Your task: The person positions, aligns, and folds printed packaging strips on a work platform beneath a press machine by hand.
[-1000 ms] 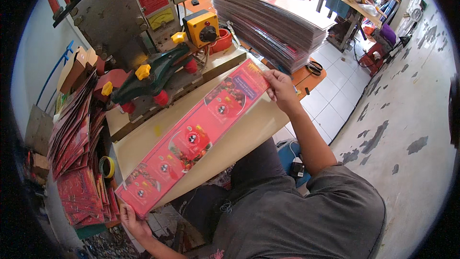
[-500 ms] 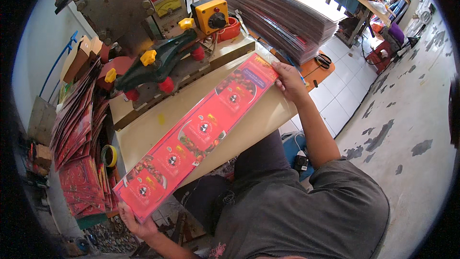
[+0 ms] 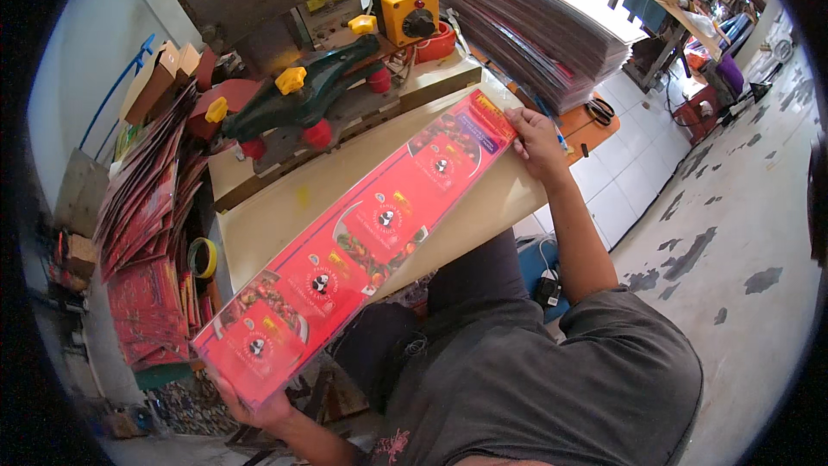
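A long red printed sheet [image 3: 371,242] with round pictures and small emblems slants across the view, over a cream work board [image 3: 293,198]. My left hand [image 3: 259,406] grips its near left end, the fingers partly hidden beneath it. At the far right end my right hand [image 3: 536,140] pinches the corner, thumb on top. Behind the board stands a machine with a dark green clamp bar [image 3: 302,99], yellow knobs [image 3: 291,80] and red feet [image 3: 317,135].
A yellow switch box [image 3: 405,13] sits behind the clamp. Tall stacked sheets [image 3: 526,26] stand at the back right, near scissors [image 3: 601,110] on an orange surface. Red printed pieces [image 3: 147,311] pile up at the left, with a yellow tape roll [image 3: 203,257] beside them.
The sheet's near left end has come closer and tilted, so it looks wider. Both hands still hold its ends. The whole view has shifted slightly.
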The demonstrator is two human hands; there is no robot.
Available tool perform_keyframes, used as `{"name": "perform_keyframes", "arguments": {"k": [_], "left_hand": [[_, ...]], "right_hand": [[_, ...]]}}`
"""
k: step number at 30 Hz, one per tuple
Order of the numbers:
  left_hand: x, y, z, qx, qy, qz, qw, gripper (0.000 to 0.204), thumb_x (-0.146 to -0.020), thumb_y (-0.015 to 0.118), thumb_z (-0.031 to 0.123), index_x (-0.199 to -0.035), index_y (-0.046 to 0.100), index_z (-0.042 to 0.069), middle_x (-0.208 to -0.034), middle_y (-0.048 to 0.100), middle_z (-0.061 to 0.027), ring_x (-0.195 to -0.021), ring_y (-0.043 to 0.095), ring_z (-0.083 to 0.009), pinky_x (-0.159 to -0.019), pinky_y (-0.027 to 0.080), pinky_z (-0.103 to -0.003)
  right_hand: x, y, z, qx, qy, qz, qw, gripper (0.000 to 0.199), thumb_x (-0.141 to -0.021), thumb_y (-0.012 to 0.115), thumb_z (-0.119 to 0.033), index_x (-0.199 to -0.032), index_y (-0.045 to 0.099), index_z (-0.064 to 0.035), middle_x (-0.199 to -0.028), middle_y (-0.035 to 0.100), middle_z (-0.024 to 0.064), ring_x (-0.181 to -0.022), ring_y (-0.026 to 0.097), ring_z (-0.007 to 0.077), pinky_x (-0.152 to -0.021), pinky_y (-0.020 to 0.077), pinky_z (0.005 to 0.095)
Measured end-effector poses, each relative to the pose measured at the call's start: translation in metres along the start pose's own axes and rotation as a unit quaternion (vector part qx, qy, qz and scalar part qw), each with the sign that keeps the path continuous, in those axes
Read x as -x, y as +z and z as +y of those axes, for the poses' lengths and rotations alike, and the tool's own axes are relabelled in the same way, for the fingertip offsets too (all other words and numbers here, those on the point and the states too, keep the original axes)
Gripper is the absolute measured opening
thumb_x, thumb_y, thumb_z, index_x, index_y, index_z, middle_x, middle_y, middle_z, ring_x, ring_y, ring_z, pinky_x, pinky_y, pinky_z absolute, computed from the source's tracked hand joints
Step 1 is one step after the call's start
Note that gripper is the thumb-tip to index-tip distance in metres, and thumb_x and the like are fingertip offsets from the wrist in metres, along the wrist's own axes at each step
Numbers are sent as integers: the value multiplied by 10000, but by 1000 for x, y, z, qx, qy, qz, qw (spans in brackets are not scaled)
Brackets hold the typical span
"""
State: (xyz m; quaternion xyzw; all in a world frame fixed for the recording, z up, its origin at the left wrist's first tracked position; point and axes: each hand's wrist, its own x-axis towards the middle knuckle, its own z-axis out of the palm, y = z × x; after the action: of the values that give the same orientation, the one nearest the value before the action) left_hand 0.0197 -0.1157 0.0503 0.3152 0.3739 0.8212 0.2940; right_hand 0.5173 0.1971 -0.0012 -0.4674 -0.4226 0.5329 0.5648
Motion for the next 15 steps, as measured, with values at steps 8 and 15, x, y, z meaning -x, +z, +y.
{"name": "perform_keyframes", "arguments": {"k": [8, 15], "left_hand": [[-6, -29, -20, -267, 211, -50, 939, 619, -1055, 594, 335, -1545, 427, -3, -1521, 479, -275, -1361, 530, -429, -1101, 459, -633], [-33, -2, -19, -295, 12, 16, 955, 215, -1049, 652, 169, -910, 569, 28, -862, 471, 27, -822, 459, -92, -713, 403, -279]], "right_hand": [[4, -1, -1, -16, 5, 27, 1000, 260, -1075, 646, -306, -1059, 680, -48, -745, 612, -67, -489, 443, -13, -411, 317, 158], [-10, -34, 27, 5, -94, 11, 995, 265, -1084, 603, -280, -1238, 680, -79, -955, 672, -32, -620, 475, 16, -483, 370, 158]]}}
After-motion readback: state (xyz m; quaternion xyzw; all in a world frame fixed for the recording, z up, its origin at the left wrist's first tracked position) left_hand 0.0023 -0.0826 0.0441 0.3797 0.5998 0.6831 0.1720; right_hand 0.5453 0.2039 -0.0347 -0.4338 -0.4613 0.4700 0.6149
